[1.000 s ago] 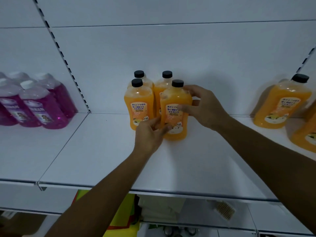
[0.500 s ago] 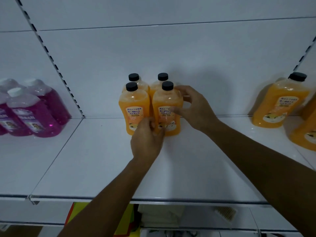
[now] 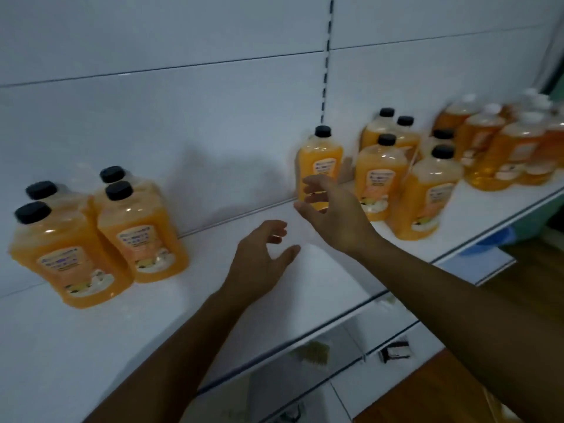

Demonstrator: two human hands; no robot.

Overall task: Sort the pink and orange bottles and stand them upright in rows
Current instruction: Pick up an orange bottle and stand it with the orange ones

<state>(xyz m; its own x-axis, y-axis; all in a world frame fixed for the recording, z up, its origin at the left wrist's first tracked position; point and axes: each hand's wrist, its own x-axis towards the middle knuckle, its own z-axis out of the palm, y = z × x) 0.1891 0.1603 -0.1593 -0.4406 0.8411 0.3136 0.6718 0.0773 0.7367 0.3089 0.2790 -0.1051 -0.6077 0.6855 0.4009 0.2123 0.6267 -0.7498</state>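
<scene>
Orange bottle (image 3: 320, 166) just behind R hand (image 3: 332, 215)

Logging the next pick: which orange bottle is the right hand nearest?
The lone orange bottle standing by itself against the back wall; the right hand is just before it.

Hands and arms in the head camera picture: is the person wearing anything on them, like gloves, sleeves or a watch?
Nothing is worn that shows. The left hand and the right hand are bare, with no gloves, and no rings can be made out. Both forearms are bare to the picture's edge, with no sleeve, watch or band in sight.
</scene>
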